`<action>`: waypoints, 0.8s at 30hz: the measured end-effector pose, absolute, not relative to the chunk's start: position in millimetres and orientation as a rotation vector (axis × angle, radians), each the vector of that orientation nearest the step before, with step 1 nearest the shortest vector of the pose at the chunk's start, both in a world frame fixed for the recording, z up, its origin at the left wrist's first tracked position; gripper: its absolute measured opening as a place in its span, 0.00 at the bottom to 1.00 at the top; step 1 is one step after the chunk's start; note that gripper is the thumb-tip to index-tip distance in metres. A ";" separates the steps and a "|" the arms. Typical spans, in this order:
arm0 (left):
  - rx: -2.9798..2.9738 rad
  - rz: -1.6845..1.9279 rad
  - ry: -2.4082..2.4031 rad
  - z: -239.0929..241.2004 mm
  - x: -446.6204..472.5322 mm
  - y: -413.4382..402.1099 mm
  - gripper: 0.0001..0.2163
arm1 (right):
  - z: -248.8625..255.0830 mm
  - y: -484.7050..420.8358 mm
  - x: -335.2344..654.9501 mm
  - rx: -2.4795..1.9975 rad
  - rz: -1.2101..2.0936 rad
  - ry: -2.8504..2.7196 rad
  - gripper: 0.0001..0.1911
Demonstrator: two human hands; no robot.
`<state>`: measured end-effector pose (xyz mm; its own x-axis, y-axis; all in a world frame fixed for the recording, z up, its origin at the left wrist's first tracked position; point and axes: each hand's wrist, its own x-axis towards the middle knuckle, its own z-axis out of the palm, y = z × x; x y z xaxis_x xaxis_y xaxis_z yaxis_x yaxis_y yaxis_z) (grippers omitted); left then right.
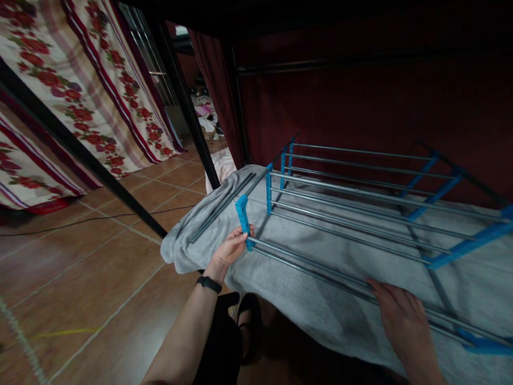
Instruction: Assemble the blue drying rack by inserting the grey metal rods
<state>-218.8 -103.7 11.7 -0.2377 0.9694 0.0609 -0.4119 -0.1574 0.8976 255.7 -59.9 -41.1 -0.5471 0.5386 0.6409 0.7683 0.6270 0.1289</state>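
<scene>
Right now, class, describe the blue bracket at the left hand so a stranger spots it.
Find the gray blanket with the metal-rod rack on it. Follow the nearest rods to their left end, where a blue bracket sits. Unlike its blue neighbours, this one is gripped by the left hand.

No text, label, brand, number or sign can be read anywhere. The blue bracket (242, 211) at the near left corner of the metal rack (352, 189) has surface detail too small to make out as lettering. The black wristband (209, 284), to the near left of the rack, shows no legible print either.
</scene>
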 end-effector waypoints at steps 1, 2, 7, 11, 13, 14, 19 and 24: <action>0.844 1.622 0.975 12.0 -219.3 -103.9 0.17 | -40.3 -60.0 255.7 -1.022 -0.545 -2.293 0.21; 0.849 1.622 0.986 12.1 -219.5 -104.0 0.17 | -39.5 -60.4 255.3 -1.023 -0.550 -2.294 0.21; 0.860 1.600 1.005 11.0 -220.6 -103.0 0.18 | -35.4 -65.8 238.8 -1.023 -0.560 -2.288 0.22; 0.851 1.584 1.012 8.6 -223.2 -101.1 0.18 | -24.1 -73.3 193.9 -1.013 -0.477 -2.337 0.24; 0.842 1.586 1.015 7.3 -223.9 -100.4 0.18 | -12.3 -77.5 158.5 -1.006 -0.389 -2.402 0.23; 0.839 1.585 1.012 6.8 -224.0 -100.2 0.18 | -5.0 -79.7 137.9 -1.017 -0.339 -2.432 0.23; 0.821 1.587 0.962 5.6 -222.3 -99.9 0.19 | 34.9 -86.1 27.5 -1.019 -0.055 -2.664 0.23; 0.811 1.599 0.937 6.0 -222.0 -99.0 0.16 | 61.2 -81.0 -31.7 -1.009 0.043 -2.841 0.26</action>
